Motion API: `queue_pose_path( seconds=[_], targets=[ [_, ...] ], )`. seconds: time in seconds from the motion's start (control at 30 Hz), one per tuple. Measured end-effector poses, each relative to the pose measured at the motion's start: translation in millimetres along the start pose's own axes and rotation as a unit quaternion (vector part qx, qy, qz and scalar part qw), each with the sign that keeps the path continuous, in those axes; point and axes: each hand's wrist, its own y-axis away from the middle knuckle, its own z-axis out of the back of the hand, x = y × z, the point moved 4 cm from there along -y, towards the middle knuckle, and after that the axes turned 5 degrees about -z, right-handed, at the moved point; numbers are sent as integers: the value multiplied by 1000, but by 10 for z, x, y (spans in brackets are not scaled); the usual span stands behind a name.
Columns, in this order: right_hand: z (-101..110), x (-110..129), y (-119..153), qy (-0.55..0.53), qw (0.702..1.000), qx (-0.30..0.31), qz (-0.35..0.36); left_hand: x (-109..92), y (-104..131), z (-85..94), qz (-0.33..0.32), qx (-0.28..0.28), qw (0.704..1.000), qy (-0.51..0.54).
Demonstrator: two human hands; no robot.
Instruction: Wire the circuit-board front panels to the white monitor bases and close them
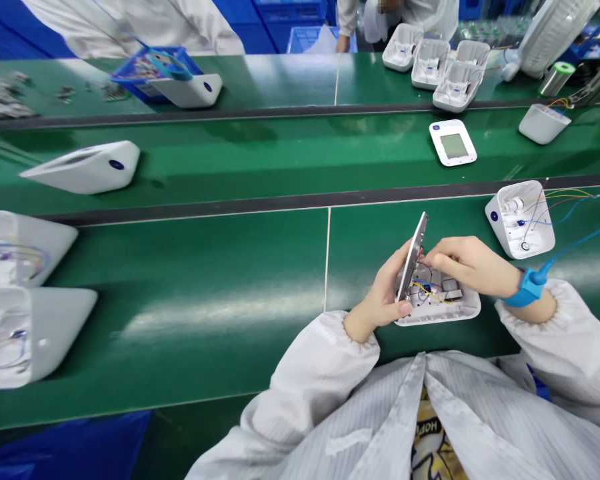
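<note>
Pinching a panel (413, 259), the left hand (384, 288) faces the right hand (470, 262), whose obscured grip I can't tell.

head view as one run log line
left hand: holds tilted panel | right hand: by panel's inner side | white housing: open, wires inside

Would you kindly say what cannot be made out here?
In the head view:
Whatever the right hand may be pinching: hidden by its own fingers.
Tilted panel in the left hand: outer face, turned nearly edge-on.
Lower-left white housing: cut off by the left edge.
Shirt print: partly covered by the coat.
</note>
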Motion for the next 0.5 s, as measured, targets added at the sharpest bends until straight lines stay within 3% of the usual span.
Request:
queue_pose_path(
  seconds=[0.07, 0.17, 0.37, 0.5],
  targets=[
    [-9, 66, 40, -36, 998, 50, -6, -44, -27, -19, -59, 35, 997, -40],
    [-51, 85, 36, -67, 995, 63, -34, -79, -65, -26, -117, 66, 987, -89],
    [-84, -51, 12, -237, 956, 135, -112, -69, -99, -15, -135, 87, 977, -137],
    [-73, -57, 51, -146, 979, 91, -108, -78, -96, -18, -131, 88, 975, -157]
  ],
)
